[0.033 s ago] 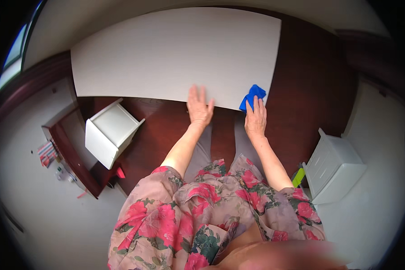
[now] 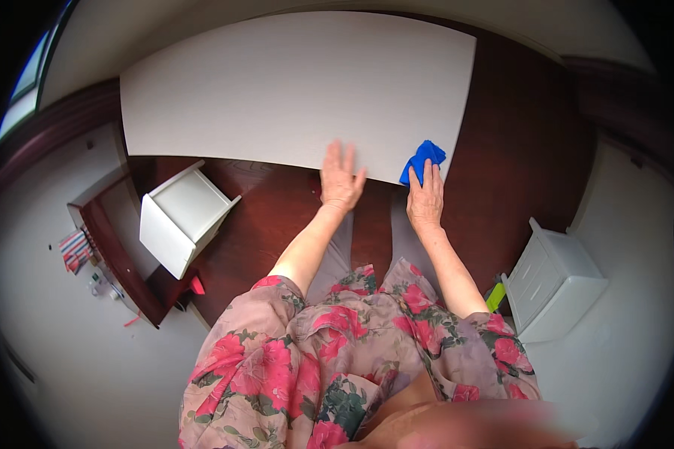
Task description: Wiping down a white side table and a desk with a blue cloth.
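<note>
A long white table stretches across the view in front of me. At its near right corner lies a bunched blue cloth, with the fingers of my right hand pressed over it and gripping it. My left hand is over the table's near edge, left of the cloth. Its fingers are spread and slightly blurred, and nothing is in them. Whether the left fingertips touch the tabletop I cannot tell.
A white chair stands at the left, below the table's edge. Beyond it is a dark wooden cabinet or shelf with small items and a striped cloth. A white drawer unit stands at the right on the dark red floor.
My left hand has shifted a little to the right along the table edge. The right hand and blue cloth have hardly moved. The view has shifted slightly.
</note>
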Available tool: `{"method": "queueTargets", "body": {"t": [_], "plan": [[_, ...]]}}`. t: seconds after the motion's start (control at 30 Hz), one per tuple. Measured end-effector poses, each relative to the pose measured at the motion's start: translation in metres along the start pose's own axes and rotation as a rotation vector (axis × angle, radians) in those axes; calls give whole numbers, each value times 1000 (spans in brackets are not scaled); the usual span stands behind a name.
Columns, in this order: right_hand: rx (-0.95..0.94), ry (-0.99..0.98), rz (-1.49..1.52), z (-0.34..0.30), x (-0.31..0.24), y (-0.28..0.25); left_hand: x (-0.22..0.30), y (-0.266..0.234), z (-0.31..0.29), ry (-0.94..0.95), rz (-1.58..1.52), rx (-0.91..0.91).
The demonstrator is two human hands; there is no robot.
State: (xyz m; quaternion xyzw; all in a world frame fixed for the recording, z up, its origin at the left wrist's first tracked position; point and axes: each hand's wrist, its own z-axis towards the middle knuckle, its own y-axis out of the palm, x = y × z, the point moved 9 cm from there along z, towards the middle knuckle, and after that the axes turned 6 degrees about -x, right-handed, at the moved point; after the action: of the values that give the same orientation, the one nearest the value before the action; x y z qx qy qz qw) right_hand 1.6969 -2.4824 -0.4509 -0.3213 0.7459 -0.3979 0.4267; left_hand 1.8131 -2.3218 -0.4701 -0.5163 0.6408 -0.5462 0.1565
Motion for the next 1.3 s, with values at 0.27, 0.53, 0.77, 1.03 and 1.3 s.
{"method": "queueTargets", "body": {"t": [0.27, 0.53, 0.77, 1.03, 1.3], "plan": [[-138, -236, 273, 38, -106, 39, 8, -11, 5, 324, -56, -82], [-157, -369, 564, 102, -196, 64, -130, -58, -19, 78, -63, 431], [205, -857, -134, 198, -313, 78, -218, -33, -92, -492, -600, 725], [287, -1079, -319, 227, -397, 135, -112, 69, -64, -613, -1719, 739], [267, -1078, -289, 236, -381, 136, -150, 46, -19, -1044, -1609, 1019]]}}
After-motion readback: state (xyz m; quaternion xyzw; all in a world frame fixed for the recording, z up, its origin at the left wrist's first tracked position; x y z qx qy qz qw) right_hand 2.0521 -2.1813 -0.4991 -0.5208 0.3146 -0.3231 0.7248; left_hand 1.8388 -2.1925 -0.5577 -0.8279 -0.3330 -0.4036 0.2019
